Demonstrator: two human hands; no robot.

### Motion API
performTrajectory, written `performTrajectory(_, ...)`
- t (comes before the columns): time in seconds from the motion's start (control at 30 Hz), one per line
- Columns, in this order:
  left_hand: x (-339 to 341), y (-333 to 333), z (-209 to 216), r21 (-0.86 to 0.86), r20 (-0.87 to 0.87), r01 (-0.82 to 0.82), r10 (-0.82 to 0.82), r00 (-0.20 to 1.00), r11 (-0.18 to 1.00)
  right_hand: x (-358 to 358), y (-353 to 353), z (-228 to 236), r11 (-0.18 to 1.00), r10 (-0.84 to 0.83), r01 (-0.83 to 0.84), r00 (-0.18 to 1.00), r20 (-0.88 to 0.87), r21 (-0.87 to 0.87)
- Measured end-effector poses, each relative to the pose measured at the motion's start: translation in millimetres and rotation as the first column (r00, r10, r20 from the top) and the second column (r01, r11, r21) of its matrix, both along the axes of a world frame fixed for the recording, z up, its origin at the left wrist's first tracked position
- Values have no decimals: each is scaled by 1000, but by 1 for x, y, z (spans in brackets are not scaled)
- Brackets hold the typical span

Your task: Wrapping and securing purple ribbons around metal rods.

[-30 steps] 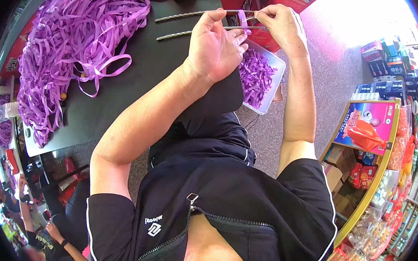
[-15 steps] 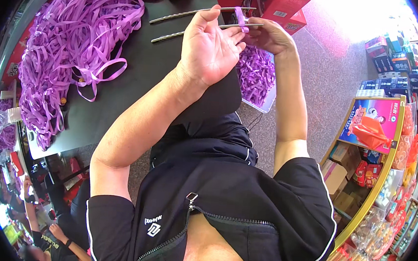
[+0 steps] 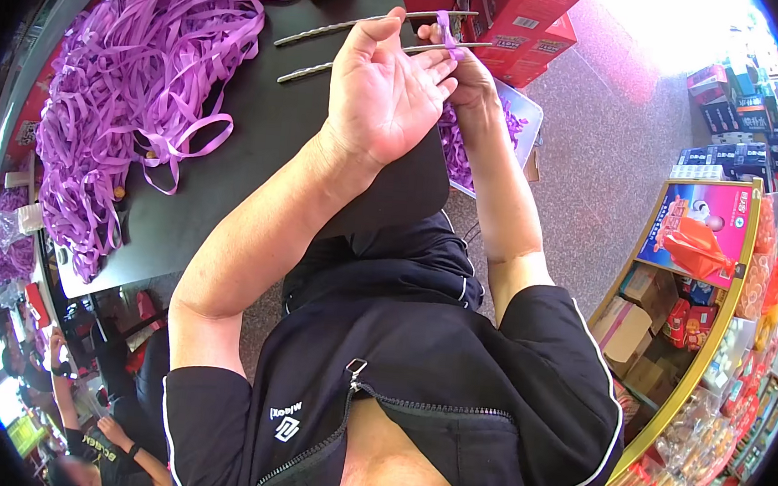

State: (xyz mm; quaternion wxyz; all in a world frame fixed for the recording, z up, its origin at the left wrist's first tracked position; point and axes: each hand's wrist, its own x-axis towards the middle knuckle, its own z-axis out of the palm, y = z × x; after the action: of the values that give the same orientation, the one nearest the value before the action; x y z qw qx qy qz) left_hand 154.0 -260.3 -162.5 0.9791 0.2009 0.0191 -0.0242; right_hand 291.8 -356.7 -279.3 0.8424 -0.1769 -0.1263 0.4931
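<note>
Although the palm of the left hand (image 3: 384, 101) is turned upward, with the thumb raised and the fingers loosely extended, its hold is only partly shown. Two thin metal rods (image 3: 318, 35) are seen passing behind it, roughly side by side, their twisted ends pointed leftward above the dark tabletop (image 3: 185, 218); whether they are gripped by its fingers cannot be made out. Near their right-hand ends, both rods are bridged by a short purple ribbon (image 3: 445, 30), placed just beyond the left fingertips. The right hand (image 3: 472, 83) is positioned close by the ribbon, its fingers bent and partly covered; whether the ribbon is pinched cannot be made out.

To the left, the tabletop is covered by a large tangled heap of purple ribbons (image 3: 162, 51). Beside the table's right corner, a pale bin (image 3: 530, 126) filled with purple ribbon pieces (image 3: 455, 152) is partly hidden by the right forearm (image 3: 503, 188). Red cartons (image 3: 530, 21) are stacked near the rods' right ends. Farther right, a gold-edged display case (image 3: 734, 298) is topped by an orange-red bag (image 3: 695, 249).
</note>
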Motion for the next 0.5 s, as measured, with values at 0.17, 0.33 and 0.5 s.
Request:
performTrajectory(0.17, 0, 1, 1, -12, -5, 2, -3, 1000, 1000, 6, -13, 8, 983, 38, -24, 996, 75, -182)
performTrajectory(0.33, 2, -1, 0, -35, 0, 20, -20, 1000, 999, 12, -51, 44, 357, -238, 750, 649, 723, -556)
performTrajectory(0.5, 1, 1, -1, -42, -30, 23, -24, 999, 999, -22, -39, 111, 242, 185, 968, 24, 982, -69)
